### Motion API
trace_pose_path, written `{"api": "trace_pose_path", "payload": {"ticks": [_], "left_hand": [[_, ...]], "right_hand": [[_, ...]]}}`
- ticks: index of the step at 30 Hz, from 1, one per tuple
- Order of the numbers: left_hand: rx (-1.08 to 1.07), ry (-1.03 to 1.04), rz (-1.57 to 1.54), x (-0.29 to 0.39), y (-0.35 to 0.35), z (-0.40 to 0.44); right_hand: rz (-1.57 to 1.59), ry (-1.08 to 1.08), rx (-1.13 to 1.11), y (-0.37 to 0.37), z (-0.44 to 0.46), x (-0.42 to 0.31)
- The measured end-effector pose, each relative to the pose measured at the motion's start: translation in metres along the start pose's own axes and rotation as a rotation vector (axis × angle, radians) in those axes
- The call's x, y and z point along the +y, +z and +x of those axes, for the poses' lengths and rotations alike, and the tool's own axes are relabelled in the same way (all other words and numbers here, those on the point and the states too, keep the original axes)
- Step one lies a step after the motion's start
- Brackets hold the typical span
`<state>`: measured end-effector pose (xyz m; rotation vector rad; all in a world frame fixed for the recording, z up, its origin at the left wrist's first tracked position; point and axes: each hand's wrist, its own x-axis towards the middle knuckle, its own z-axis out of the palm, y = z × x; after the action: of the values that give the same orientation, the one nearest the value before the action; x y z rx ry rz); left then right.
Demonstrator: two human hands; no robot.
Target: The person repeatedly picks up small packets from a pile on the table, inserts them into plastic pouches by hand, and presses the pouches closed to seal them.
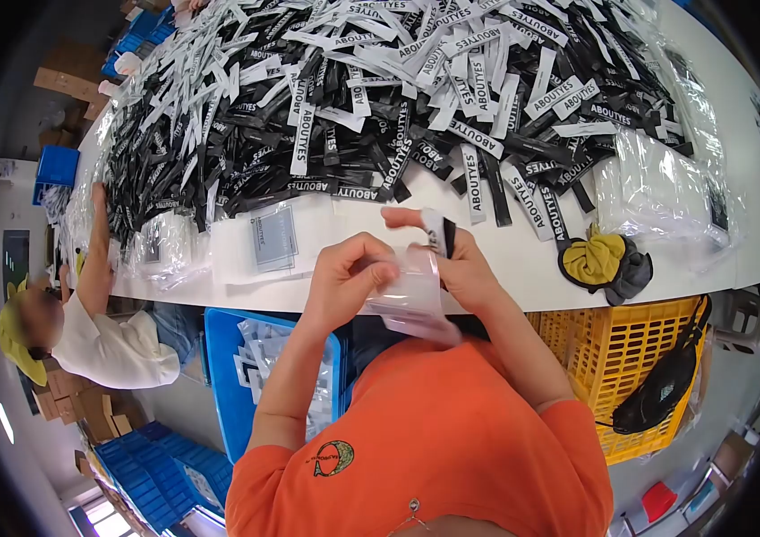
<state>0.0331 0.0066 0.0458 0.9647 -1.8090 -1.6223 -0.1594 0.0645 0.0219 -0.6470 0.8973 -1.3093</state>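
Note:
A clear plastic bag [418, 291] hangs between my two hands, near the table's front edge. My left hand [353, 276] pinches its left side with curled fingers. On the other side, my right hand [456, 264] grips the bag's upper right edge, index finger pointing left; a small black-and-white strip [439, 231] lies against its fingers. Beyond my hands is a large pile of black and white printed strips [344, 98]. Left of my hands, flat bags with a grey printed panel [274, 238] rest on the white table [523, 277].
Clear bags [666, 192] and a yellow-and-grey cloth bundle [597, 259] lie at the right. Below the table edge stand a blue bin [230, 394] holding packets and a yellow crate [635, 349] with a black bag [666, 385]. A co-worker [116, 345] reaches onto the table at the left.

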Motion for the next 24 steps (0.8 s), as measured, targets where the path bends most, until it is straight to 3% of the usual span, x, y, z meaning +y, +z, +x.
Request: {"api": "trace_pose_path", "payload": {"ticks": [1,5,7,12,15,16,19,20,23,24], "left_hand": [[0.001,-0.071,-0.179,-0.005,0.001,0.002],[0.091,0.033,-0.34,-0.02,0.019,0.007],[0.094,-0.039,-0.532,-0.028,0.023,0.007],[0.092,-0.281,-1.128,0.011,0.035,-0.005],[0.104,-0.318,-0.951,-0.019,0.027,0.002],[0.084,-0.248,-0.842,-0.019,0.03,0.007],[-0.161,-0.578,-0.498,0.006,0.029,0.0],[-0.503,-0.43,-0.421,-0.024,0.008,-0.001],[-0.166,-0.214,0.269,0.018,0.011,-0.005],[-0.102,0.028,0.494,0.015,0.004,-0.005]], "right_hand": [[0.058,-0.118,-0.053,-0.002,0.006,0.013],[0.178,-0.109,-0.133,-0.013,0.004,0.022],[0.444,-0.031,-0.169,-0.011,-0.001,0.026],[0.512,0.147,-0.141,-0.008,-0.002,0.022],[-0.099,-0.222,0.153,0.0,0.003,0.035],[-0.326,-0.516,0.185,0.0,0.007,0.034],[-0.8,-0.693,0.139,-0.014,0.0,0.033],[-0.692,-0.673,0.115,-0.018,-0.001,0.036],[-0.909,-0.724,0.334,-0.038,0.0,0.036],[-0.951,-0.691,0.278,-0.044,-0.002,0.033]]}}
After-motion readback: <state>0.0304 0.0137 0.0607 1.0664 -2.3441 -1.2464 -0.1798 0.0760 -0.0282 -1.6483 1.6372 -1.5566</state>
